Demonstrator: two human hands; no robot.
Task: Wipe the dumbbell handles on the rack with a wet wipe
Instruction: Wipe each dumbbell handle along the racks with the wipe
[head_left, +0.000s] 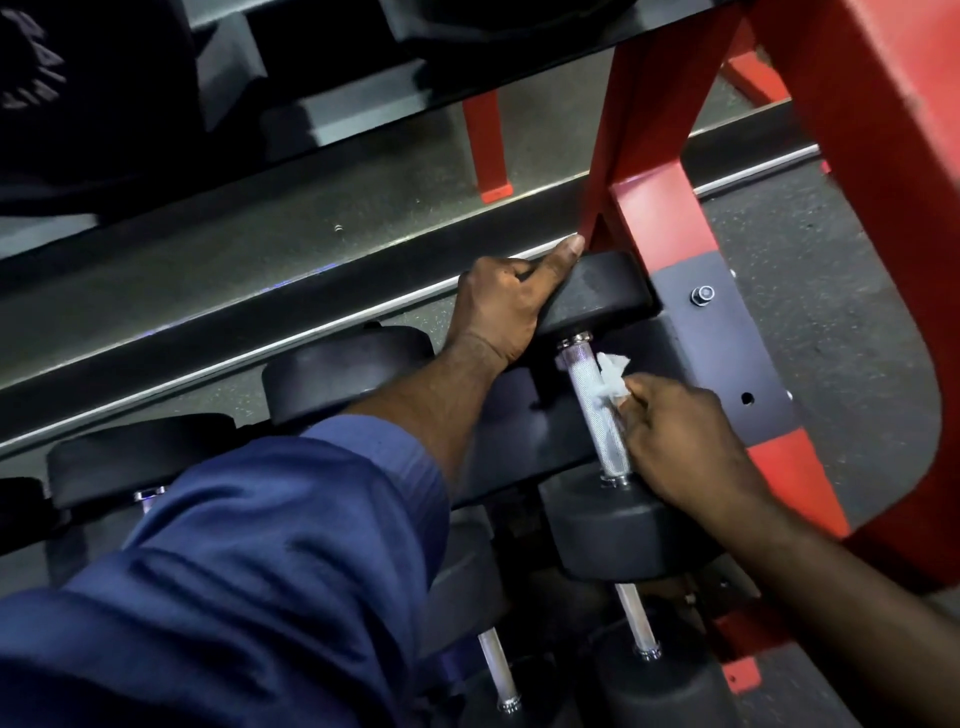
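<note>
Wiping step in hand: right hand (691, 441) pinches wet wipe (612, 379) against knurled handle (592, 415) of end dumbbell (623, 530) beside red upright (649, 156); left hand (504, 306) grips its far head (597, 296); next move likely needs the wipe drawn along the handle's length.

A gym: dumbbells (343, 369) on a rack (649, 156) (red-framed).

Dim light over a dark speckled rubber floor (322, 208), crossed aslant by a black band edged with a pale metal strip (753, 172); a red equipment leg (485, 150) stood on it further back.
</note>
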